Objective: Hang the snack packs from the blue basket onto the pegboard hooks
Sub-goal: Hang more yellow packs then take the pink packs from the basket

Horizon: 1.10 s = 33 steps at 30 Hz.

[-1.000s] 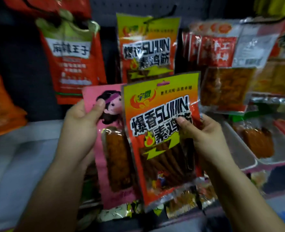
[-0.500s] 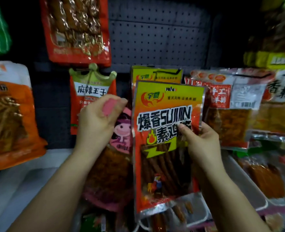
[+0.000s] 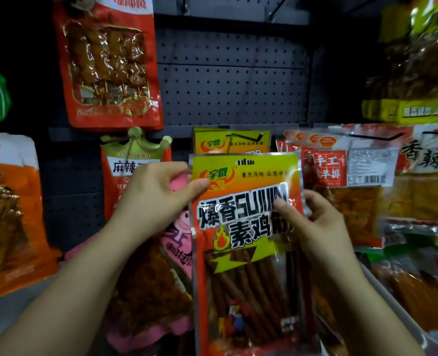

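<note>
Two bare forearms, no sleeves, watch or rings; left hand (image 3: 154, 199) and right hand (image 3: 315, 227) have short, plain nails.

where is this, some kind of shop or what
Most likely a snack aisle in a small shop. A perforated pegboard backs the display, sealed snack packs such as the red skewer pack hang from it, and one pack shows a barcode label.

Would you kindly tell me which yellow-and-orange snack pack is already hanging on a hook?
The rear yellow-and-orange pack, hanging on the black hook; the front one is hand-held.
</note>
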Tool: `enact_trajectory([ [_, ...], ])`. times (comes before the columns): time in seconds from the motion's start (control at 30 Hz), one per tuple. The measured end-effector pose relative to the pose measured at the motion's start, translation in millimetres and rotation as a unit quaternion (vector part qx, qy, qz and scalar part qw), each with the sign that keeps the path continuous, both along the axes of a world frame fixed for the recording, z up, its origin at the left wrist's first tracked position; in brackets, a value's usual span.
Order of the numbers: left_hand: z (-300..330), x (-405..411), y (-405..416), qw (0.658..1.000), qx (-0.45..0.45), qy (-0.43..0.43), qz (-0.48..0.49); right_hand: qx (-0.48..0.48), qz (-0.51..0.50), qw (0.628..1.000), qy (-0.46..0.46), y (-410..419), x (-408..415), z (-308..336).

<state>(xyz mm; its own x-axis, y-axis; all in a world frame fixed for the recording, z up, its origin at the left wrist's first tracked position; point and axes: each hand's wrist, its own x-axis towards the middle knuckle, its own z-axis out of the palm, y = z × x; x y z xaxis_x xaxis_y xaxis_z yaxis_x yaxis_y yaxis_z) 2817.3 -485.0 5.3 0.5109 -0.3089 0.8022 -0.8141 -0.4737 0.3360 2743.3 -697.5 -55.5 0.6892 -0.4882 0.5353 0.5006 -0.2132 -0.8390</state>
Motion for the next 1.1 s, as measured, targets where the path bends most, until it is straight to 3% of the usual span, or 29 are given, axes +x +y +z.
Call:
enact_trajectory([
  [0.17, 7, -4, -5, 1.000, 0.010, 0.005, -0.023, -0.013, 0.037, 0.999, -0.033, -11, 3, 36],
  [0.4, 25, -5, -6, 0.999, -0.040, -0.008, -0.022, -0.056, 0.001, 0.990, -0.127, -11, 8, 68],
  [0.63, 31, 0, -13, 0.998, -0.031, 0.049, -0.006, -0.051, 0.014, 0.992, -0.111, -18, 23, 71],
  [0.83, 27, 13, -19, 0.999, -0.005, 0.046, 0.018, -0.064, -0.004, 0.993, -0.095, -25, 39, 66],
  [1.1, 21, 46, -29, 0.992, 0.036, 0.023, 0.117, -0.069, 0.074, 0.995, 0.000, -36, 56, 50],
])
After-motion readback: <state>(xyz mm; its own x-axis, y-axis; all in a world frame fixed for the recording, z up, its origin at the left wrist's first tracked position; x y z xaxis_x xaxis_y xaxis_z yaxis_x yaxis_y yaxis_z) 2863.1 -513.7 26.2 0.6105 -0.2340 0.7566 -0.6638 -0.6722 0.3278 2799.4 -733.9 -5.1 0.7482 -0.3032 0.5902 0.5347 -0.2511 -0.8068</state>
